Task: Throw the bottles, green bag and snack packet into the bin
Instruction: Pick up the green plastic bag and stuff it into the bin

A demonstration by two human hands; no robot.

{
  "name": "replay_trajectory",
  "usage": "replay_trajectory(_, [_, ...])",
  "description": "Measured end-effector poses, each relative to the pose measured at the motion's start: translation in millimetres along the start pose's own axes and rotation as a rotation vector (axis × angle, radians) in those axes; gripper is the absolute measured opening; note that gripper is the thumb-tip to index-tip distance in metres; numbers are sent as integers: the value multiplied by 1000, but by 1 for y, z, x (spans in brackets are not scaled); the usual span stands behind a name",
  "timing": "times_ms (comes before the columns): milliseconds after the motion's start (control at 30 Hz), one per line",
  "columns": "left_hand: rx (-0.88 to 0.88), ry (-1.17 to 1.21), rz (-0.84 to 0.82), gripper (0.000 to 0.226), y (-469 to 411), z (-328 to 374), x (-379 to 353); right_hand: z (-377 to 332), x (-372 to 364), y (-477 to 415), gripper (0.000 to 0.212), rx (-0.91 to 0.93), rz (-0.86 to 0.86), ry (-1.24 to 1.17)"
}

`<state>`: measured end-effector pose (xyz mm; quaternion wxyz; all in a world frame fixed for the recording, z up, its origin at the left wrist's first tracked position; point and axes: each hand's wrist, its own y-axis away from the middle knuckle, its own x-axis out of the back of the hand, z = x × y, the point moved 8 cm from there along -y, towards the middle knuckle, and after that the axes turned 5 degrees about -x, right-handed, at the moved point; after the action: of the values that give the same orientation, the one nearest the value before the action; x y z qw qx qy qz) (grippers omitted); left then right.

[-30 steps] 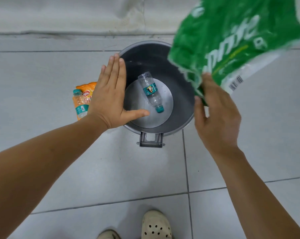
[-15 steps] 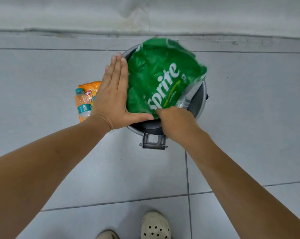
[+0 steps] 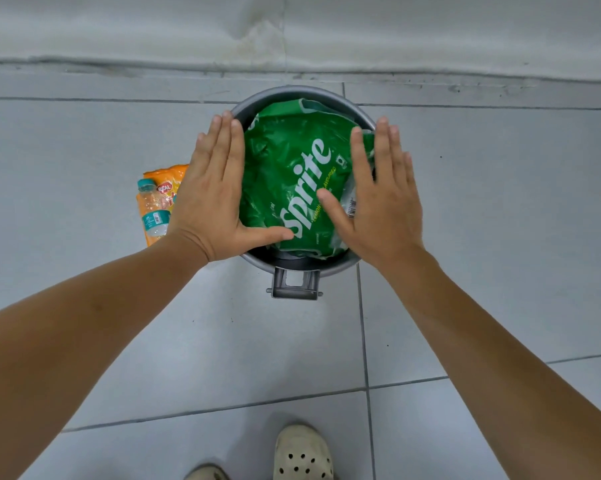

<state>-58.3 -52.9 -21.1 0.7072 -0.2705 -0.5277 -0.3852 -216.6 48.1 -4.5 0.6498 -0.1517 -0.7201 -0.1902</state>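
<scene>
Green bag now down inside the bin, no longer up in the air like a second ago. Right hand off it, flat and spread over the right side of the bin mouth, grip apart, holding nothing. Left hand same story as before: flat over the left rim, fingers together and straight, grip apart and empty. Can't tell whether either palm actually presses the bag or just hovers above it.

Looks like a bag step pretty much done, though it's puffed up and fills most of the opening, so probably needs a push down to make room. Nothing visible underneath it now, fully covered.

Still left outside: one bottle lying on the orange snack packet, both on the floor just beside the bin's left side, partly hidden behind the left wrist. Closest to the left hand, so likely next grab from there. Slippery packet under the bottle, might slide if picked up together. Pedal at the near side, sandal well back from it.
</scene>
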Motion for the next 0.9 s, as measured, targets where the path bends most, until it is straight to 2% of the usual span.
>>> replay_trajectory(133, [-1, -19, -6, 136, 0, 0, 0, 8, -14, -1, 89, -74, -49, -4])
replay_trajectory(467, [10, -40, -36, 127, 3, 0, 0, 7, -20, -3, 92, -67, -55, 21])
replay_trajectory(533, [8, -6, -8, 122, 3, -1, 1, 7, -21, -3, 93, -64, -49, 21])
replay_trajectory(600, [18, 101, 88, 108, 6, -4, 6, 7, -21, -4, 94, -62, -50, 24])
replay_trajectory(667, [135, 252, 237, 90, 14, -19, 9, 7, -21, -4, 94, -62, -44, 30])
replay_trajectory(767, [453, 411, 380, 77, 39, -60, -3, 7, -21, -4, 95, -55, -39, 42])
replay_trajectory(833, [556, 351, 348, 72, 55, -82, -17, 7, -22, -4, 94, -48, -29, 46])
replay_trajectory(900, [573, 210, 231, 62, 65, -93, -33, 7, -22, -4, 93, -48, -20, 52])
